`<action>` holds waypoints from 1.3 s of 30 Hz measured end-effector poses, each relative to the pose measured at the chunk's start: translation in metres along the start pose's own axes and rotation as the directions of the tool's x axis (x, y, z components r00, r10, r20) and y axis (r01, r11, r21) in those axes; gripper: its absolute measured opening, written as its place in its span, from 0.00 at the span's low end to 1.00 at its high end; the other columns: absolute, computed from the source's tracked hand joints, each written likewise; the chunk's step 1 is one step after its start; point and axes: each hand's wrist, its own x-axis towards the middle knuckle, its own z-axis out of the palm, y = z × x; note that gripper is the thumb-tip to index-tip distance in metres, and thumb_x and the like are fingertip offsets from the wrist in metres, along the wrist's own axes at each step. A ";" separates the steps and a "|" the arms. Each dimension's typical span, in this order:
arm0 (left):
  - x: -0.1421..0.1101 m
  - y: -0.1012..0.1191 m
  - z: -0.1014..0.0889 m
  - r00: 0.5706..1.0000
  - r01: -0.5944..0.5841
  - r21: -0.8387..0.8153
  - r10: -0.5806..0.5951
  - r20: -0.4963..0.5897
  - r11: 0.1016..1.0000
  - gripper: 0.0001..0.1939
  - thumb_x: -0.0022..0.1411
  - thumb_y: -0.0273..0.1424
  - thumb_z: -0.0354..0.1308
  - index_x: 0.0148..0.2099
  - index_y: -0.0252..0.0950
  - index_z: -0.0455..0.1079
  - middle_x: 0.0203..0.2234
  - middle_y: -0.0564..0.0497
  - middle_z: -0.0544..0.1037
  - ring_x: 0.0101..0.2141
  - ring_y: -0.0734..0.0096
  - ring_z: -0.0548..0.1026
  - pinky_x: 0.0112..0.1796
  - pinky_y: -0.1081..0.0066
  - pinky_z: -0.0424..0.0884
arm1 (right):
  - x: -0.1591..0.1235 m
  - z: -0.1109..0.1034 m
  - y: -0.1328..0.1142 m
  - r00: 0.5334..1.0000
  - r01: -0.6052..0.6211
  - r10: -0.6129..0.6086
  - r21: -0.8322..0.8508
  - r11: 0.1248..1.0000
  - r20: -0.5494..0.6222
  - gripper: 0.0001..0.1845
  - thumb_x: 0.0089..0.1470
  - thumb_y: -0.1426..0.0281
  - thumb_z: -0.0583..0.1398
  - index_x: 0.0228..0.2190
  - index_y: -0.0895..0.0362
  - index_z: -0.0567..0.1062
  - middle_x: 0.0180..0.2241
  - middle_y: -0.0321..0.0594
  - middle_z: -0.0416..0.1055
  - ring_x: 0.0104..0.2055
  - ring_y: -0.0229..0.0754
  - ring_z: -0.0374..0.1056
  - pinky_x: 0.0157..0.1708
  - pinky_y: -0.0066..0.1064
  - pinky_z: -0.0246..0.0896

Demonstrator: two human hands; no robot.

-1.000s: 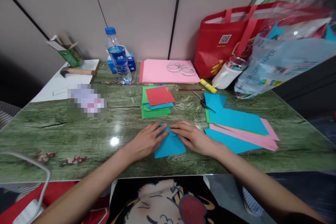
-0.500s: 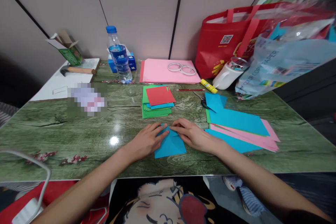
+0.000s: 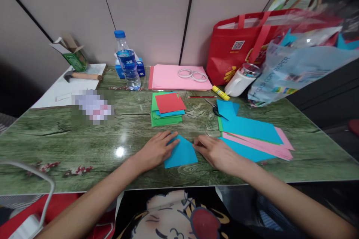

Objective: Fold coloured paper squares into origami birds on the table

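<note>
A small blue sheet of paper lies near the table's front edge, its upper part narrowed as if folded. My left hand rests on its upper left side, fingers stretched out and lying flat. At the sheet's right edge is my right hand, its thumb and fingers pinched together on the paper's side corner. The fingertips partly hide that corner. Just beyond the sheet sits a pile of cut paper squares, with a red square on top and green squares below.
Blue and pink paper strips lie at right, with scissors beside them. Behind stand a glue stick, pencil, white mug, red bag and water bottle. A hammer lies at left.
My right hand has slid right, from the top of the blue sheet to its right edge, and its fingers have curled in. My left hand stays on the sheet.
</note>
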 end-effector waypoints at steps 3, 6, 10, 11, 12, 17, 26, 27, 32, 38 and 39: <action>0.000 0.000 0.000 1.000 0.002 -0.001 -0.002 -0.004 1.000 0.21 0.62 0.27 0.50 0.57 0.33 0.60 0.57 0.39 0.61 0.55 0.52 0.61 0.50 0.54 0.63 | -0.004 0.003 0.001 0.997 0.006 -0.004 0.030 1.000 -0.071 0.13 0.56 0.79 0.49 0.38 0.58 0.71 0.37 0.45 0.67 0.38 0.42 0.65 0.35 0.32 0.64; -0.001 -0.001 -0.001 1.000 -0.006 -0.002 0.006 -0.018 1.000 0.21 0.62 0.28 0.49 0.57 0.35 0.60 0.57 0.39 0.61 0.55 0.53 0.61 0.50 0.55 0.64 | 0.004 0.007 0.002 0.986 0.016 -0.004 0.073 0.997 -0.166 0.15 0.56 0.79 0.49 0.41 0.58 0.71 0.40 0.46 0.68 0.41 0.44 0.65 0.38 0.35 0.65; -0.002 -0.005 0.000 0.997 -0.039 0.000 0.039 -0.074 0.999 0.18 0.63 0.28 0.49 0.55 0.38 0.62 0.55 0.42 0.64 0.54 0.57 0.62 0.50 0.57 0.64 | 0.018 0.015 0.002 0.983 0.084 -0.068 0.086 0.993 -0.171 0.19 0.55 0.79 0.50 0.48 0.58 0.67 0.46 0.47 0.67 0.49 0.47 0.61 0.46 0.41 0.63; -0.003 -0.006 0.001 0.993 -0.020 -0.003 0.019 -0.116 1.000 0.18 0.63 0.28 0.49 0.55 0.39 0.62 0.54 0.43 0.65 0.54 0.57 0.62 0.50 0.57 0.63 | 0.020 0.018 0.002 0.981 0.097 -0.082 0.082 0.992 -0.174 0.18 0.55 0.79 0.51 0.48 0.58 0.67 0.47 0.47 0.67 0.50 0.48 0.60 0.47 0.42 0.62; -0.003 -0.007 0.003 0.986 0.025 -0.013 -0.027 -0.167 1.000 0.17 0.63 0.29 0.49 0.54 0.39 0.63 0.53 0.43 0.66 0.53 0.57 0.63 0.49 0.56 0.63 | 0.021 0.021 0.002 0.979 0.103 -0.088 0.078 0.992 -0.185 0.18 0.55 0.78 0.51 0.47 0.58 0.68 0.48 0.47 0.67 0.51 0.48 0.59 0.47 0.44 0.62; 0.000 -0.011 0.008 0.857 0.374 -0.167 -0.408 -0.313 0.912 0.23 0.57 0.34 0.58 0.53 0.33 0.62 0.44 0.41 0.71 0.45 0.56 0.67 0.44 0.56 0.67 | 0.020 0.030 0.002 0.975 0.084 -0.070 0.054 0.995 -0.211 0.14 0.56 0.77 0.51 0.44 0.60 0.69 0.55 0.48 0.61 0.54 0.51 0.56 0.48 0.48 0.60; 0.023 -0.002 -0.009 0.718 0.655 -0.318 -0.696 -0.020 0.685 0.21 0.50 0.32 0.64 0.47 0.34 0.67 0.32 0.48 0.73 0.35 0.62 0.71 0.34 0.67 0.67 | 0.025 0.026 0.000 0.975 0.064 -0.044 0.083 0.995 -0.219 0.10 0.59 0.72 0.51 0.39 0.58 0.71 0.49 0.47 0.67 0.51 0.49 0.59 0.46 0.46 0.60; 0.025 -0.002 -0.011 0.714 0.663 -0.318 -0.700 -0.003 0.678 0.19 0.50 0.32 0.63 0.46 0.35 0.68 0.31 0.49 0.72 0.34 0.62 0.71 0.33 0.67 0.67 | 0.025 0.026 0.000 0.974 0.061 -0.041 0.085 0.995 -0.222 0.09 0.59 0.71 0.51 0.39 0.58 0.71 0.49 0.47 0.67 0.50 0.49 0.59 0.45 0.46 0.60; 0.025 -0.006 -0.008 0.708 0.602 -0.467 -0.703 -0.061 0.647 0.12 0.50 0.28 0.62 0.40 0.35 0.70 0.28 0.52 0.71 0.29 0.68 0.70 0.30 0.71 0.67 | 0.026 0.028 0.001 0.974 0.055 -0.039 0.067 0.996 -0.225 0.09 0.59 0.68 0.52 0.37 0.57 0.70 0.51 0.46 0.65 0.51 0.50 0.58 0.45 0.46 0.60; 0.017 -0.003 0.007 0.763 0.306 -0.666 -0.593 -0.256 0.681 0.19 0.54 0.20 0.55 0.48 0.36 0.66 0.35 0.50 0.77 0.33 0.71 0.75 0.35 0.70 0.72 | 0.026 0.032 0.001 0.978 0.041 -0.036 0.018 0.999 -0.207 0.09 0.59 0.69 0.52 0.39 0.58 0.70 0.51 0.46 0.66 0.51 0.51 0.58 0.45 0.46 0.60; 0.015 -0.003 0.009 0.779 0.250 -0.643 -0.545 -0.311 0.724 0.18 0.55 0.20 0.54 0.49 0.36 0.66 0.37 0.49 0.78 0.36 0.70 0.75 0.38 0.68 0.72 | 0.026 0.032 0.001 0.978 0.041 -0.038 0.013 0.999 -0.204 0.09 0.59 0.69 0.52 0.39 0.59 0.70 0.51 0.46 0.66 0.51 0.51 0.58 0.45 0.46 0.60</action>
